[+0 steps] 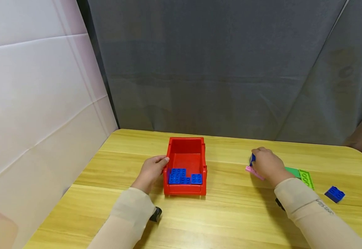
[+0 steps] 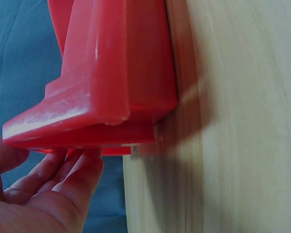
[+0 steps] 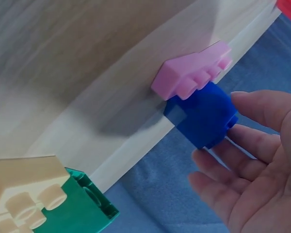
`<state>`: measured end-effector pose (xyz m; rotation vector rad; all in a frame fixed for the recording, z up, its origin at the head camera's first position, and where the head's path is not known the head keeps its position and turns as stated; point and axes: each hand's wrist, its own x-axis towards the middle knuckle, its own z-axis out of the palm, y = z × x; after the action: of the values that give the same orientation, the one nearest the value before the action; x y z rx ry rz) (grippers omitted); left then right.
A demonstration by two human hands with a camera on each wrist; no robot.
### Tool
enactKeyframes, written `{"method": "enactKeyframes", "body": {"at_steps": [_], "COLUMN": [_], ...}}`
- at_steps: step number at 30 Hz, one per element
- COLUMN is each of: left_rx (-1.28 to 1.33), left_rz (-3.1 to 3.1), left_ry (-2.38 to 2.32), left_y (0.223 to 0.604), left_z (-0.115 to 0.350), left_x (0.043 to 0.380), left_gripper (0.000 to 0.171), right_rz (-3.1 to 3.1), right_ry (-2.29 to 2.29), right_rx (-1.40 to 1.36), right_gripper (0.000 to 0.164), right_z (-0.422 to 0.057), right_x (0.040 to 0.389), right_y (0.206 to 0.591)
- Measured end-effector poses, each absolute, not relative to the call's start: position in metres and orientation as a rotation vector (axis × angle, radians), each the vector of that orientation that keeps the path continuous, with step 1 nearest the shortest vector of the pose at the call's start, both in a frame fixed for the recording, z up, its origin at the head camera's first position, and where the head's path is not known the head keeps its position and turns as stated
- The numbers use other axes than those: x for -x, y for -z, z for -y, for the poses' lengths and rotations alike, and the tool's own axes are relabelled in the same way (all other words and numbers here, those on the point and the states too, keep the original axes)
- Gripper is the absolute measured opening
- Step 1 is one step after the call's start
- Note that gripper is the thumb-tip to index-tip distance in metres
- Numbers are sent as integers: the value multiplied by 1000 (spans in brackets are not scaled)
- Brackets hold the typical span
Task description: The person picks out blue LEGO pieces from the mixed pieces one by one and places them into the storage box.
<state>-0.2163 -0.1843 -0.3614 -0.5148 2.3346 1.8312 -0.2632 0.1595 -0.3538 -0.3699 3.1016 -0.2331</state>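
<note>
A red plastic bin (image 1: 185, 189) stands on the table, with several blue building bricks (image 1: 177, 175) at its near end. My left hand (image 1: 151, 171) grips the bin's left side wall, the thumb at the rim. The same hand (image 2: 53, 194) shows in the left wrist view with thumb and fingers around the bin's edge. Off to the right, my right hand (image 1: 268, 164) holds a blue brick (image 3: 201, 114) between thumb and fingers. A pink brick (image 3: 191, 70) lies right against that blue brick. In the head view, the hand hides most of the blue brick.
Right of my right hand lie a green brick (image 1: 293, 171) and a lime green brick (image 1: 306, 179). Farther right is a loose blue brick (image 1: 335, 194). A grey curtain (image 1: 205, 69) hangs behind the table, and a white panel (image 1: 37, 86) borders its left side.
</note>
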Motion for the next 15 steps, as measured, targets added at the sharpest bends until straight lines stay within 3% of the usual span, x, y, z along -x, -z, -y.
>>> {"method": "enactKeyframes", "body": {"at_steps": [15], "left_rx": [498], "left_rz": [-2350], "left_ry": [-1821], "left_y": [363], "left_z": [187], "left_x": [216], "left_gripper": [42], "right_rz": [-3059], "right_ry": [269], "right_rx": [421], "right_gripper": [40], "right_z": [-165], "right_x": [274], "right_y": [356]}}
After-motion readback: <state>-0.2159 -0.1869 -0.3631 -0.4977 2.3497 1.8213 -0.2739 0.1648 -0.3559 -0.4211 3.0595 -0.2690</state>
